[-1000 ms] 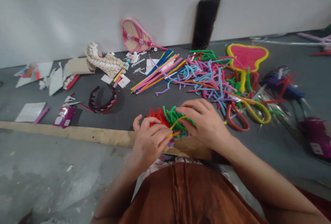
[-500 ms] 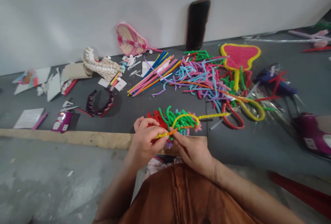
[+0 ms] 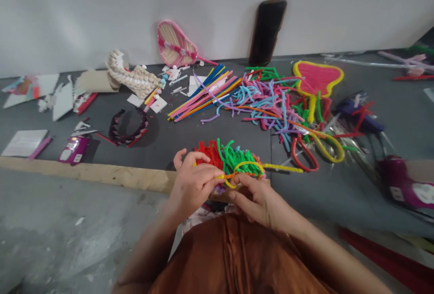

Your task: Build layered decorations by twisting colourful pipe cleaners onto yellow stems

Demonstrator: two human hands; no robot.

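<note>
A fringed piece of red and green pipe cleaners (image 3: 241,158) lies at the table's front edge, with an orange strand along its near side. My left hand (image 3: 196,180) pinches the left end of this strand, where yellow is wound on it, and covers part of the red fringe. A yellow pipe cleaner (image 3: 284,168) loops over the green fringe and curls under the orange strand; its free end points right. My right hand (image 3: 259,199) has its curled fingers at this small yellow curl, the thumb tip a little apart from the index finger.
Behind lie a heap of cut pipe cleaners (image 3: 261,97) and a bundle of long ones (image 3: 203,97). Scissors (image 3: 325,147) rest at right, near a pink and yellow fan (image 3: 318,77). A dark headband (image 3: 128,135) is at left. A phone (image 3: 267,31) leans on the wall.
My right hand drew back from above the fringe to its near side. The yellow pipe cleaner now curls beneath the orange strand; its large loop is lower. My left hand keeps its pinch.
</note>
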